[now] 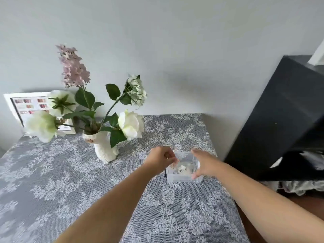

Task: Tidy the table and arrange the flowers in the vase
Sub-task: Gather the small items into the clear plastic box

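A white ceramic vase [105, 149] stands on the table [52, 181], which wears a grey floral lace cloth. The vase holds white roses [130, 124], a pale green hydrangea [136, 90] and a tall pink flower spike [73, 67]. To the right of the vase sits a small clear plastic box [184, 177] with small white items inside. My left hand [162, 159] is curled on the box's left rim. My right hand [204, 163] grips its right side, thumb on the near corner.
A white framed picture [22, 106] leans against the wall behind the flowers at the back left. A large black box-like object [280, 120] stands just off the table's right edge. Lace fabric [301, 187] lies beneath it.
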The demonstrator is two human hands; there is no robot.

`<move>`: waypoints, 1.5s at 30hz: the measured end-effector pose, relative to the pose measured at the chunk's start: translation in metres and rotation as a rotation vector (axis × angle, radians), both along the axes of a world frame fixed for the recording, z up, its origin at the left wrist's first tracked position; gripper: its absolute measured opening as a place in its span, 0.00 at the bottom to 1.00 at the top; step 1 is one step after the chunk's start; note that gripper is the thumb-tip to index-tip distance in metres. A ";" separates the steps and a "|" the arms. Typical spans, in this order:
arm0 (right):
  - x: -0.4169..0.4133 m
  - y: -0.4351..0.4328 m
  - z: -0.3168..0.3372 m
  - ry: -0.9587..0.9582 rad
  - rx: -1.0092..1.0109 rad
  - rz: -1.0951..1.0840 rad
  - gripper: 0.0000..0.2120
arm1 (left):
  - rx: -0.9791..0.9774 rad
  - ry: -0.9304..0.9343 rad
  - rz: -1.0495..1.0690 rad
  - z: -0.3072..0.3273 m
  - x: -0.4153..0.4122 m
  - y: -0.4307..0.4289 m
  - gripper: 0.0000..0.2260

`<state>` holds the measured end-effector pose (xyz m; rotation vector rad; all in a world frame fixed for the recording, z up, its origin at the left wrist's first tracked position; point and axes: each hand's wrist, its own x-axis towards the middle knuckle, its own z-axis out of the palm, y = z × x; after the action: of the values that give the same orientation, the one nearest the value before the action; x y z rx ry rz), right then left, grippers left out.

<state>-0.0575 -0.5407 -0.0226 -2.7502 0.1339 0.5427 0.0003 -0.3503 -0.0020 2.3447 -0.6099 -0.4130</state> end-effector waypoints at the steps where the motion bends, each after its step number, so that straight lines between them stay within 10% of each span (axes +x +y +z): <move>1: -0.001 -0.001 -0.001 -0.005 0.008 -0.018 0.54 | 0.004 0.007 -0.007 -0.001 0.002 -0.007 0.03; 7: -0.001 -0.006 -0.005 -0.018 0.033 -0.057 0.54 | 0.130 -0.003 -0.099 -0.017 0.009 -0.028 0.09; 16: -0.002 -0.008 -0.011 -0.045 0.074 -0.059 0.53 | 0.410 -0.127 -0.259 -0.051 0.015 0.005 0.45; 29: 0.003 -0.002 -0.014 -0.045 0.108 -0.024 0.51 | 0.298 -0.040 -0.102 -0.048 0.010 0.024 0.44; 45: 0.080 0.191 -0.020 -0.091 0.329 -0.008 0.38 | 0.246 0.027 0.324 -0.037 0.049 0.250 0.36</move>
<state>0.0222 -0.3499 -0.0424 -2.4470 0.0303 0.3965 0.0495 -0.1002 -0.0390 2.6086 -0.1648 -0.3863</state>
